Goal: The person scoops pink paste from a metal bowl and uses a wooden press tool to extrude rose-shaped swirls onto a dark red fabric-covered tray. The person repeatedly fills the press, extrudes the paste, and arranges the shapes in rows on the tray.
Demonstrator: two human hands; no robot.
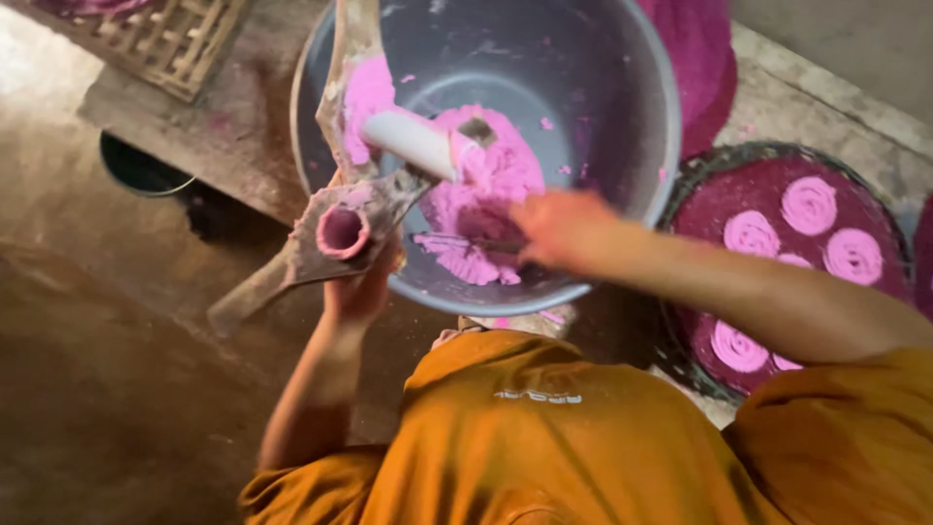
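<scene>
My left hand (362, 284) grips a wooden press (326, 233) from below; its round barrel opening is smeared with pink dough and its hinged arm with a pale plunger (413, 143) is swung up over the bowl. My right hand (562, 228) reaches into the big grey bowl (603, 107) and holds a thin tool (462, 243) against the pink dough (486, 194) lying at the bowl's bottom. The hand is blurred by motion. More dough sticks to the raised arm near the bowl's left wall.
A round woven tray (709, 209) at the right carries several pink coiled spirals (809, 204). A second magenta tray (705, 58) lies behind the bowl. A wooden lattice (170, 39) sits top left, a dark pot (141, 170) below it. My orange shirt (544, 437) fills the foreground.
</scene>
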